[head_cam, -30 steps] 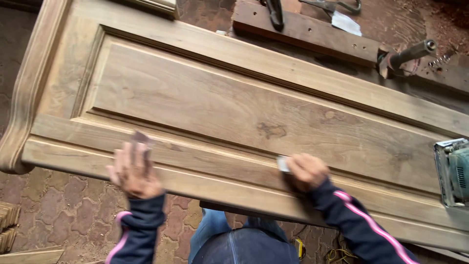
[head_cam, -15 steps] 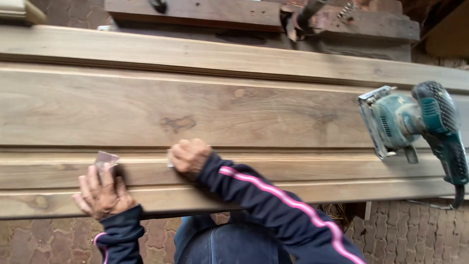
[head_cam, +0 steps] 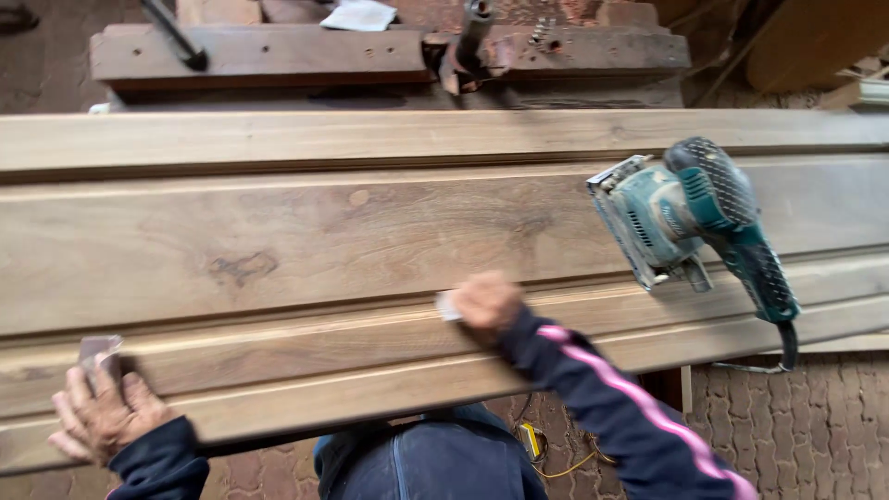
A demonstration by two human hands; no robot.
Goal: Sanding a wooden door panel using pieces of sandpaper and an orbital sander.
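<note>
Right hand: the right hand (head_cam: pixel 486 303) is closed over a small pale sanding piece (head_cam: pixel 447 306), pressed on the moulded groove of the wooden panel (head_cam: pixel 324 231), near its middle.
Left hand: the left hand (head_cam: pixel 97 417) lies on the near left edge, fingers pinning a brownish sandpaper scrap (head_cam: pixel 97 350).
Sander: a teal power sander (head_cam: pixel 690 218) rests on the panel, far right.

Head cam only, looks steeply down, close over wooden panel (head_cam: pixel 370 231).
</note>
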